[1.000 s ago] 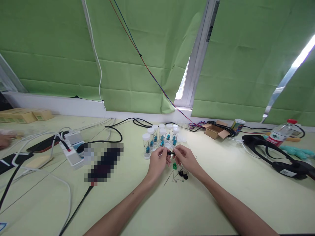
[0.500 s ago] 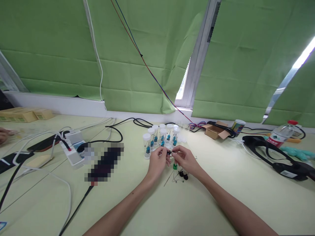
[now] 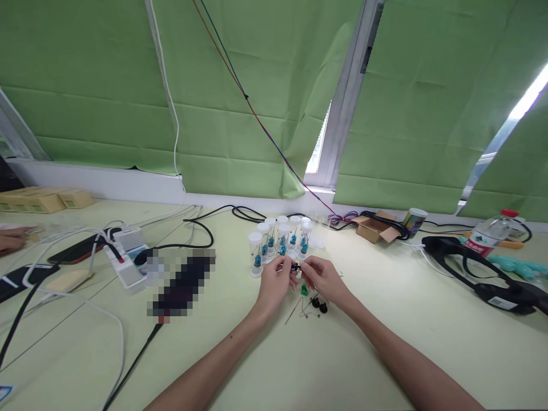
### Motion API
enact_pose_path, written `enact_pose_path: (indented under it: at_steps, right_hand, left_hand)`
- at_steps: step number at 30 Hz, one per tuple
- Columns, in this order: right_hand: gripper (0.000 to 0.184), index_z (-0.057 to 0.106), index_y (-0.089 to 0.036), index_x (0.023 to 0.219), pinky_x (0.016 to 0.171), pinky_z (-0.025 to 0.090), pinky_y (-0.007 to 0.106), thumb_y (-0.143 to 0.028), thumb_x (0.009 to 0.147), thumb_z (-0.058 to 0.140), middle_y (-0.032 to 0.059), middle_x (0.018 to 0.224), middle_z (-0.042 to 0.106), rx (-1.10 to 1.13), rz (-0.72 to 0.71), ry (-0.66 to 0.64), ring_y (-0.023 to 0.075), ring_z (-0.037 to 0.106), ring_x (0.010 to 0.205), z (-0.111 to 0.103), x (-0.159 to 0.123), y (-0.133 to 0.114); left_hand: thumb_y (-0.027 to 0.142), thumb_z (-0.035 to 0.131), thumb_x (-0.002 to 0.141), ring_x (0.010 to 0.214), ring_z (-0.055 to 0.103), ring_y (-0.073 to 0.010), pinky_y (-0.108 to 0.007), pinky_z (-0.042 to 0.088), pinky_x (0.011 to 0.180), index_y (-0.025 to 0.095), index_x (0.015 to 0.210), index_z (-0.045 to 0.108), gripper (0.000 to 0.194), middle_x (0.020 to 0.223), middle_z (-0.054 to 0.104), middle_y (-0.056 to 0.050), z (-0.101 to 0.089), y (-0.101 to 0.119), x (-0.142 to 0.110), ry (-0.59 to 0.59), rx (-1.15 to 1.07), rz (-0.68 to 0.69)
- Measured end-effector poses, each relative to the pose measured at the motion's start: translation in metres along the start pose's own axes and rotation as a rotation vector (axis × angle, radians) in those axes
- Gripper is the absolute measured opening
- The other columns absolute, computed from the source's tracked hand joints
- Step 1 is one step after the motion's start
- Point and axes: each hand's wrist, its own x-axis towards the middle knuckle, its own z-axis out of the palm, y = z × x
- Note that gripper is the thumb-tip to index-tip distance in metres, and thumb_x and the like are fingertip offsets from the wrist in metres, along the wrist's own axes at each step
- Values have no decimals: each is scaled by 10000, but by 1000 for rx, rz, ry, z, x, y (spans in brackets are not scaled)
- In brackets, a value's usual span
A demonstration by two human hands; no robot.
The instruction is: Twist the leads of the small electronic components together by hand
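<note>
My left hand and my right hand meet over the pale green table, fingertips pinched together on a small black component held between them. Just below the hands a small green part lies on the table, with two black round parts and thin wire leads beside it. Right behind the hands stands a cluster of clear vials with white caps and blue pieces inside.
A white power strip with cables sits left, near a blurred dark object. A cardboard box, a can, a black headset and a water bottle stand right. Another person's hand shows far left.
Both hands stay pinched on the small black component, with only slight finger shifts. The other person's hand at far left has shifted a little.
</note>
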Motion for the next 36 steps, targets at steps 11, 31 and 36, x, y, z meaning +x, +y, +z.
enact_pose_path:
  at_steps: [11, 31, 36]
  right_hand:
    - [519, 511, -187, 603, 486, 412, 246, -599, 910, 439, -11, 517, 540, -61, 44, 1, 121, 500, 452, 0, 1, -1]
    - [250, 552, -194, 982, 499, 444, 247, -390, 846, 629, 55, 999, 575, 63, -29, 52, 90, 537, 565, -1, -3, -4]
    - [245, 552, -192, 963, 494, 433, 252, -396, 850, 623, 31, 916, 567, 66, -16, 53, 83, 520, 533, 0, -3, -7]
  left_hand:
    - [419, 554, 825, 500, 564, -131, -238, 472, 460, 167, 766, 579, 260, 584, 571, -6, 0, 2, -1, -22, 21, 7]
    - [437, 543, 834, 496, 557, -132, -247, 468, 469, 166, 783, 594, 279, 562, 552, 11, 0, 0, -2, 17, 14, 19]
    - [433, 555, 819, 507, 568, -135, -245, 465, 461, 161, 775, 596, 279, 596, 558, 2, 0, 1, -1, 13, 5, 20]
